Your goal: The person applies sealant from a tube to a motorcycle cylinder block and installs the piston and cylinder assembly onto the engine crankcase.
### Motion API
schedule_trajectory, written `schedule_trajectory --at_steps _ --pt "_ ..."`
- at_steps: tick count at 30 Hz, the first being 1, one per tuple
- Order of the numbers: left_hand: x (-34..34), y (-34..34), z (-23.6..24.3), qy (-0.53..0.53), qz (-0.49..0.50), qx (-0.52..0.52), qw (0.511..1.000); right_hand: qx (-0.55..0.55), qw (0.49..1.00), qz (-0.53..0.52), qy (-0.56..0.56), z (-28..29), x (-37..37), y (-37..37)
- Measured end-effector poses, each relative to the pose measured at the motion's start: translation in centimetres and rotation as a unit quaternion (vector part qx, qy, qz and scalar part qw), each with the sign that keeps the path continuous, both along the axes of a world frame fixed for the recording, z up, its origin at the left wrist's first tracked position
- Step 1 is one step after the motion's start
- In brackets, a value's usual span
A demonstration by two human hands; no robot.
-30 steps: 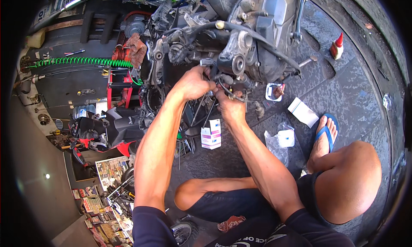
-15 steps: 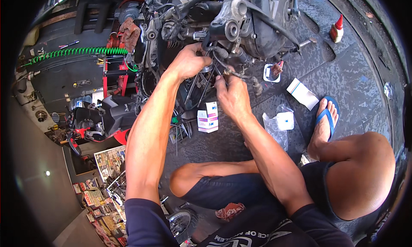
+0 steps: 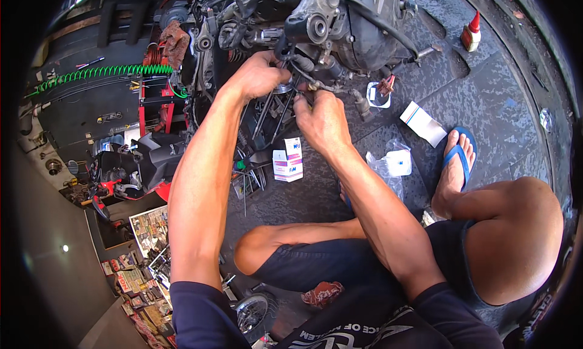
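Two bare hands were close together at the near side of a grimy engine (image 3: pixel 371 42). The left hand (image 3: pixel 258 77) was bent inward, its fingers curled beside a round silver metal part (image 3: pixel 283 89); the fingertips were partly hidden, so whether they had hold of it I could not tell. The right hand (image 3: pixel 326 123) was half closed just to the right — thumb and forefinger drawn near each other beside a dark hose (image 3: pixel 317 84), though what lay between them was too small to make out. The engine stood at the far middle of the scene, above the dark floor mat (image 3: pixel 498 115). Nearer, a white and purple box (image 3: pixel 288 161) stood to the left of the right forearm; on the right lay a clear plastic bag (image 3: pixel 388 178) and a white carton (image 3: pixel 423 124) — with a red-capped bottle (image 3: pixel 471 36) farther off.
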State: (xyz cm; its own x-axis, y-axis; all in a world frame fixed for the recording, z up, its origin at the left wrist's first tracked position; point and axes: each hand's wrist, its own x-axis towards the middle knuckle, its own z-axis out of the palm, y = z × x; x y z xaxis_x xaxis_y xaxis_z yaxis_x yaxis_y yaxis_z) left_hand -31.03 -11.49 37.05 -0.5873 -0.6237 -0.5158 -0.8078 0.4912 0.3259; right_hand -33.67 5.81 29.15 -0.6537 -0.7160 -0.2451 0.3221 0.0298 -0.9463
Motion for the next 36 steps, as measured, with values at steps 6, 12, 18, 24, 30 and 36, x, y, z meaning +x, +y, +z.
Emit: schedule_trajectory --at_steps 6,12,18,24,30,36 --pt "0.5 -0.4 -0.2 0.019 -0.016 -0.001 1.0 -0.001 1.0 0.02 0.0 -0.2 -0.1 0.2" --pt "-0.1 -0.6 -0.3 0.001 0.008 -0.009 1.0 0.001 0.999 -0.004 0.032 -0.4 -0.5 -0.7" --pt "0.2 -0.3 0.0 0.004 0.003 0.014 1.0 0.06 0.987 -0.025 0.15 -0.5 0.6 -1.3" --pt "0.4 -0.3 0.2 0.003 -0.004 0.013 1.0 0.017 0.984 -0.044 0.174 -0.6 0.3 -0.7" --pt "-0.3 0.8 0.4 -0.008 0.024 -0.003 1.0 0.03 0.991 -0.063 0.118 -0.5 0.0 0.0" --pt "-0.4 0.6 0.5 -0.014 0.005 -0.005 1.0 -0.027 0.996 -0.067 0.05 -0.5 -0.1 -0.2"
